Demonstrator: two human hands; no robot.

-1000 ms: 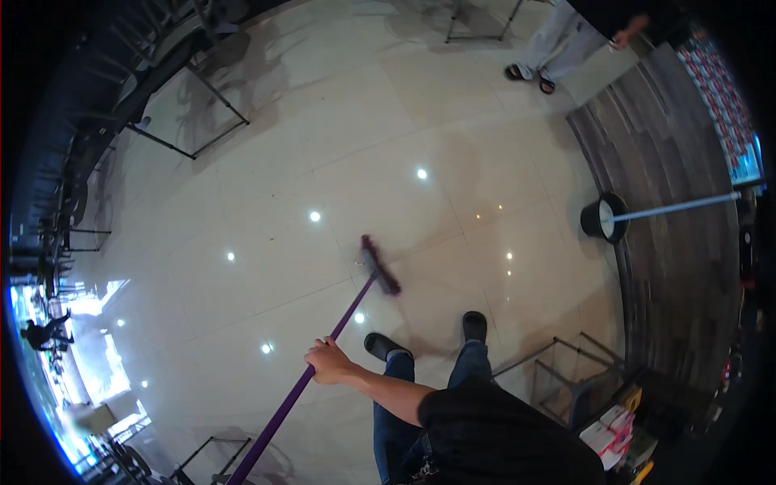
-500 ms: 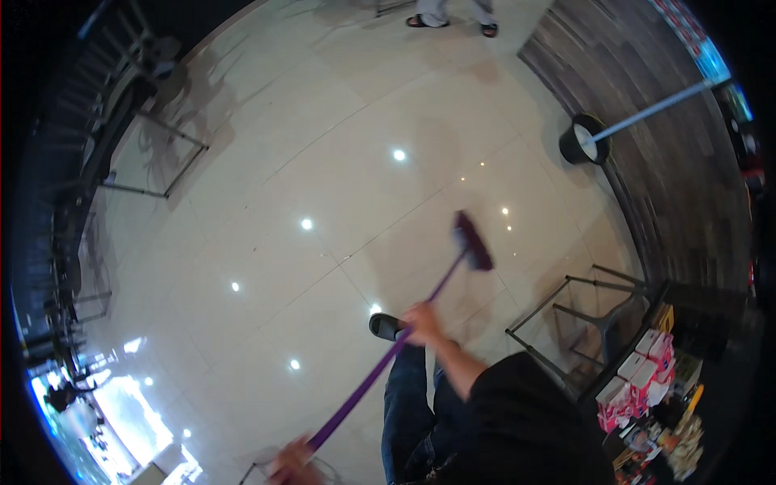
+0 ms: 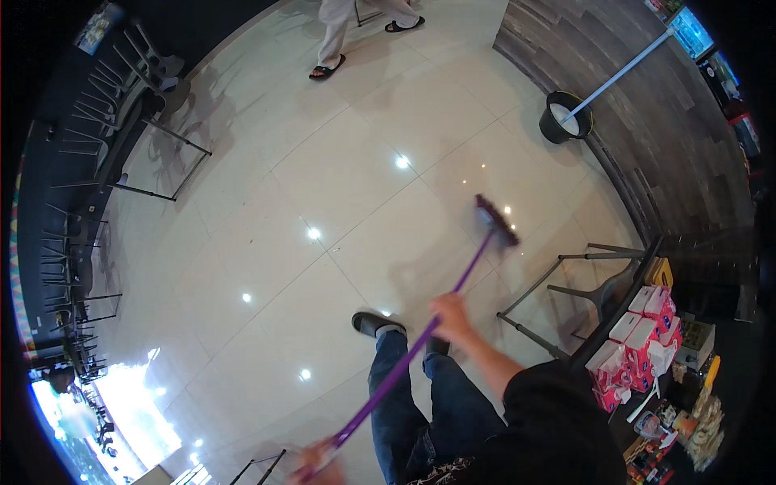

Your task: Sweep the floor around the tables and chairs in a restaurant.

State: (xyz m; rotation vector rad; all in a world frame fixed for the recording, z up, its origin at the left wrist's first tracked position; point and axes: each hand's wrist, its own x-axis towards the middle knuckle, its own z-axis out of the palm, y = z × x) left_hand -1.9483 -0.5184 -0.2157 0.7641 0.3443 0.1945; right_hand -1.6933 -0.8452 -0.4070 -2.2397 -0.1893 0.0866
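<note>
- One broom (image 3: 396, 369) is in use: right hand (image 3: 453, 316) curled around it nearer the bristles (image 3: 501, 221), left hand (image 3: 319, 465), blurred, closed farther up.
- Bristles are toward the floor's (image 3: 242, 347) right edge.
- Small specks (image 3: 336, 249) lie apart, seemingly unswept; how much is finished cannot be told.

Broom handle (image 3: 470, 272): purple; bristles (image 3: 508, 235) dark maroon. Floor (image 3: 218, 242): cream tiles, thin darker lines in a grid. Bucket (image 3: 555, 128): black; its pole (image 3: 622, 75) pale blue. Panelling (image 3: 655, 137): grey-brown, streaked wood-grain planks. Wearer's jeans (image 3: 391, 388): dark blue; sleeve (image 3: 558, 412) black. Packs (image 3: 610, 373): pink and white. Other person's trousers (image 3: 334, 32): pale grey; sandals (image 3: 327, 72) black.
</note>
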